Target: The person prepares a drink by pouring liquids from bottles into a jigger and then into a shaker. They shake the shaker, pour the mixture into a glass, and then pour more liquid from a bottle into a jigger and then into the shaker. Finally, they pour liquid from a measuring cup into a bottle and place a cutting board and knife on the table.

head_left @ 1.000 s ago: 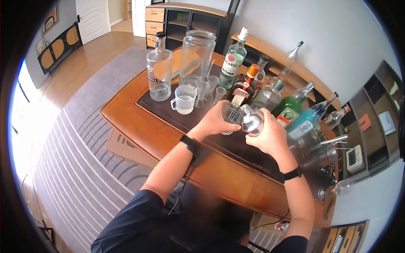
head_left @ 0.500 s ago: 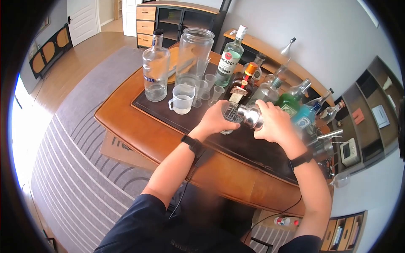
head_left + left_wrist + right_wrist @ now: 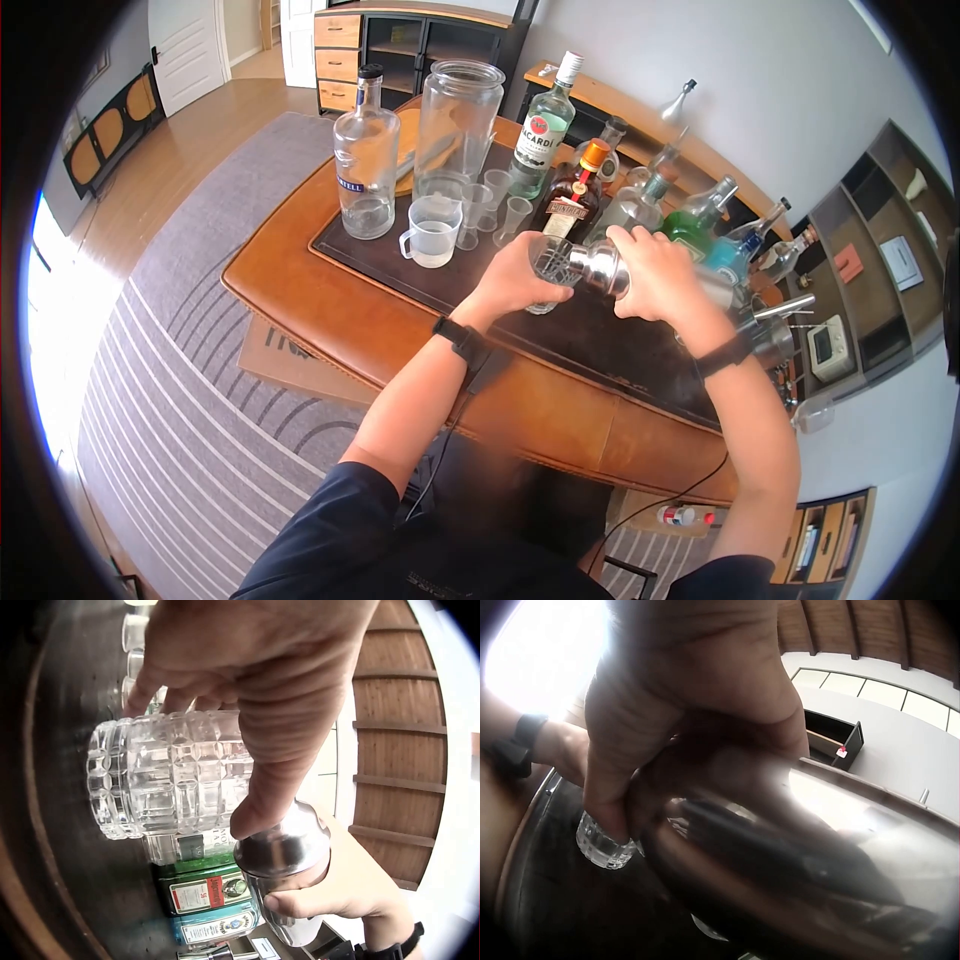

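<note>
My left hand (image 3: 508, 280) grips a cut-pattern drinking glass (image 3: 176, 776) around its upper part, and the glass stands on the dark mat. A shiny metal cocktail shaker (image 3: 604, 270) is in my right hand (image 3: 660, 275), tipped nearly onto its side with its narrow top right at the glass's rim. In the left wrist view the left thumb lies close by the shaker's shoulder (image 3: 281, 847). The shaker's body (image 3: 817, 847) fills much of the right wrist view. Whether liquid is flowing, I cannot tell.
Behind the hands stand an orange-capped bottle (image 3: 572, 205), a Bacardi bottle (image 3: 540, 140) and several others. To the left are a plastic measuring cup (image 3: 433, 235), small glasses, a large jar (image 3: 460, 120) and a clear bottle (image 3: 366, 170). The leather-topped table's edge (image 3: 400, 350) runs nearest me.
My right hand has risen and tipped the shaker further, from a slant to nearly level, with its top now at the glass's rim. The left hand has kept its hold on the glass.
</note>
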The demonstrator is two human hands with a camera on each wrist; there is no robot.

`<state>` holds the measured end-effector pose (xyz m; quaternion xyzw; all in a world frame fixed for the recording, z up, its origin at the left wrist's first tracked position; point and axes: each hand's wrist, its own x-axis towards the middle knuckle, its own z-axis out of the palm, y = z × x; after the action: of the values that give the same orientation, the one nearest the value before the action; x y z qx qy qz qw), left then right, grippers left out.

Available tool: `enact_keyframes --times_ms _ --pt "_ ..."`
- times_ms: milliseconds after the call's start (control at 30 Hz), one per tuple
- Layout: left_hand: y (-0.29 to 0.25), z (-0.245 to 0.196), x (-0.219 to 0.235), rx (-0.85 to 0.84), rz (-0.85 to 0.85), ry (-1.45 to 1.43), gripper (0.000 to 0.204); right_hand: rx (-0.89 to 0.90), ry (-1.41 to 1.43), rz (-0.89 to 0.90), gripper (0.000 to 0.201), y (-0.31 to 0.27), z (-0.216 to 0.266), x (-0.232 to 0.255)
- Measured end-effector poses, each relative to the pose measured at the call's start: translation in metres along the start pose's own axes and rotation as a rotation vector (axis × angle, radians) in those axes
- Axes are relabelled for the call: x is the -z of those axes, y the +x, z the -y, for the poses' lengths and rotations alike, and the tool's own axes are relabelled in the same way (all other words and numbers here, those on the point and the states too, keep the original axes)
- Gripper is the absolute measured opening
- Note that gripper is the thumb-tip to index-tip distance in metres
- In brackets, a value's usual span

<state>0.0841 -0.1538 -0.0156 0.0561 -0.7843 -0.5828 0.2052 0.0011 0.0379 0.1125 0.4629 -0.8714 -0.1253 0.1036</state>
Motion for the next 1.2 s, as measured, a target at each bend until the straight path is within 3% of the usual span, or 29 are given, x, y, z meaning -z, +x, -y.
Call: enact_keyframes --times_ms 567,767,967,1200 --pt "0.001 -0.001 0.000 0.039 0.028 -0.021 0.095 0.011 -0.071 0.123 0.092 0.013 0.008 0.016" --pt "0.002 0.001 0.000 0.033 0.034 -0.023 0.096 0.037 -0.109 0.091 0.094 0.016 0.013 0.021" --pt "0.003 0.004 -0.001 0.044 0.031 -0.065 0.096 0.110 -0.213 -0.068 0.091 0.018 0.016 0.016" --pt "0.003 0.006 -0.003 0.045 0.032 -0.073 0.095 0.174 -0.322 -0.203 0.070 0.021 0.018 0.015"
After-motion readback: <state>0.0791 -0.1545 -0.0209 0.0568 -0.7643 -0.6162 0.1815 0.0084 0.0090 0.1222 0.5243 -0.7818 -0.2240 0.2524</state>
